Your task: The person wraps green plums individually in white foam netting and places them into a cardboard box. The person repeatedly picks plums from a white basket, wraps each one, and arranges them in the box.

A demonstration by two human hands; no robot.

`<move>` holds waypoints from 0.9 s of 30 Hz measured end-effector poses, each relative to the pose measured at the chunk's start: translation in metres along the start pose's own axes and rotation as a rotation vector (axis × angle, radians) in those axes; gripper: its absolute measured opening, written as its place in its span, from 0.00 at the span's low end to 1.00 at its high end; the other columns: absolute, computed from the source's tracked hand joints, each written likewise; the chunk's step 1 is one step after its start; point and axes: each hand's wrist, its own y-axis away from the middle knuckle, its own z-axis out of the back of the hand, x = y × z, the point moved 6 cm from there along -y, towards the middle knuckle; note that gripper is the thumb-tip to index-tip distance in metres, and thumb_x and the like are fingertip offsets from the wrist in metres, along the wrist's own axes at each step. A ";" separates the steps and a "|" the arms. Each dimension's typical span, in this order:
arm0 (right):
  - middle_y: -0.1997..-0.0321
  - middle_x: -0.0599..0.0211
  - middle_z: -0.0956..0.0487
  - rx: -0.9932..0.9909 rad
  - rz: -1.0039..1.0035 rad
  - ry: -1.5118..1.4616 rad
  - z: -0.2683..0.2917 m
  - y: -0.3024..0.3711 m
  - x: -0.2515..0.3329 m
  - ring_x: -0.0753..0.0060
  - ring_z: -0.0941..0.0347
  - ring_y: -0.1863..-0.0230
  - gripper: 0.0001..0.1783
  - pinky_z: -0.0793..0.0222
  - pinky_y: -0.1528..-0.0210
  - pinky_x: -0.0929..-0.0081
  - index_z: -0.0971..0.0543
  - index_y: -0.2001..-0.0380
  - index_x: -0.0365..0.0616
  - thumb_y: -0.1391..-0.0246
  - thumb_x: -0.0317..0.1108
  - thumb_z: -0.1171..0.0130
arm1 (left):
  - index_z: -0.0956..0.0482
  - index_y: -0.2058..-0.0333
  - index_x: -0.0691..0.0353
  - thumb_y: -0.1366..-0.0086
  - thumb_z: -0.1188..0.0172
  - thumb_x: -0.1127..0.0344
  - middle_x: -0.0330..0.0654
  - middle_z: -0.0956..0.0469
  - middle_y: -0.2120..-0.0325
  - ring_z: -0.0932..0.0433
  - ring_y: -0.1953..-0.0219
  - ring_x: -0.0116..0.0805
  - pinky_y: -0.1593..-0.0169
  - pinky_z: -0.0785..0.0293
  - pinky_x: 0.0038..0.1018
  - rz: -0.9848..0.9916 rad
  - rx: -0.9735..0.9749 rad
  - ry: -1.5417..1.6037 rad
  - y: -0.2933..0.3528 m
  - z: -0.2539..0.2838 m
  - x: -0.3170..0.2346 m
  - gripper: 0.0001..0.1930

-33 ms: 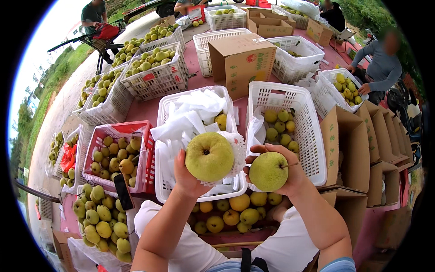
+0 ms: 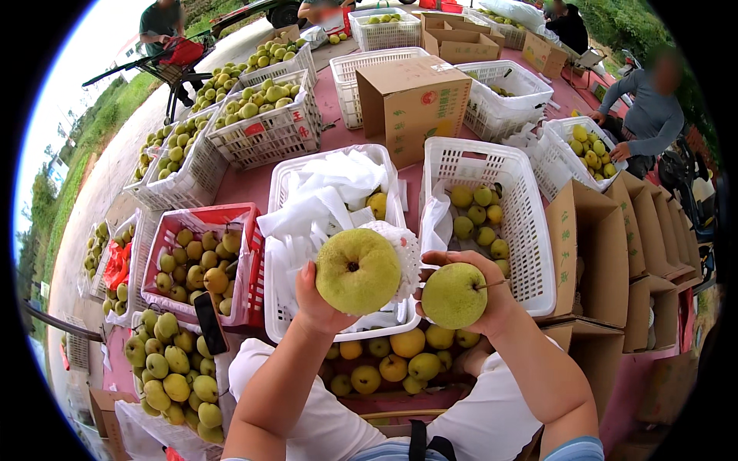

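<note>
In my left hand point(image 2: 314, 307) is a large yellow-green pear point(image 2: 357, 269), its dimpled end facing up. A white foam net point(image 2: 409, 261) covers its far right side. My right hand point(image 2: 498, 301) is closed around a smaller green pear point(image 2: 453, 296) whose thin brown stem points right. The two pears are side by side with a narrow gap between them. Below them is a white crate point(image 2: 274, 326) heaped with white foam sleeves point(image 2: 323, 192), and a yellowish pear point(image 2: 377, 204) shows among these.
At the right stands a white crate point(image 2: 538, 230) part-filled with pears, beside open cardboard boxes point(image 2: 588, 253). A red crate point(image 2: 252, 269) of pears is at the left, with a phone point(image 2: 207, 323) near its front corner. More pears point(image 2: 400, 367) lie between my legs. A person point(image 2: 649, 107) sits far right.
Both hands have come down very slightly with their pears. The fingers of my right hand have shifted a little around the smaller pear.
</note>
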 end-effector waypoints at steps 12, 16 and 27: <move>0.49 0.53 0.24 0.218 -0.281 0.176 0.010 -0.008 -0.058 0.65 0.24 0.50 0.23 0.26 0.48 0.67 0.32 0.44 0.32 0.38 0.37 0.55 | 0.47 0.37 0.69 0.73 0.19 0.46 0.49 0.36 0.42 0.35 0.40 0.39 0.38 0.40 0.35 0.319 0.145 -0.068 0.027 -0.027 0.006 0.66; 0.48 0.54 0.26 0.112 -0.213 0.456 -0.019 0.006 -0.062 0.61 0.26 0.48 0.24 0.30 0.45 0.67 0.33 0.43 0.34 0.42 0.33 0.52 | 0.44 0.40 0.72 0.75 0.18 0.48 0.55 0.34 0.44 0.32 0.42 0.47 0.39 0.37 0.40 0.340 0.211 -0.073 0.042 -0.031 -0.002 0.65; 0.53 0.53 0.27 0.527 -0.233 -0.090 -0.039 0.021 -0.059 0.50 0.28 0.65 0.27 0.34 0.62 0.52 0.40 0.42 0.40 0.42 0.40 0.56 | 0.43 0.39 0.67 0.60 0.34 0.37 0.54 0.34 0.44 0.31 0.43 0.49 0.39 0.36 0.43 0.284 -0.127 -0.059 0.033 -0.028 -0.009 0.55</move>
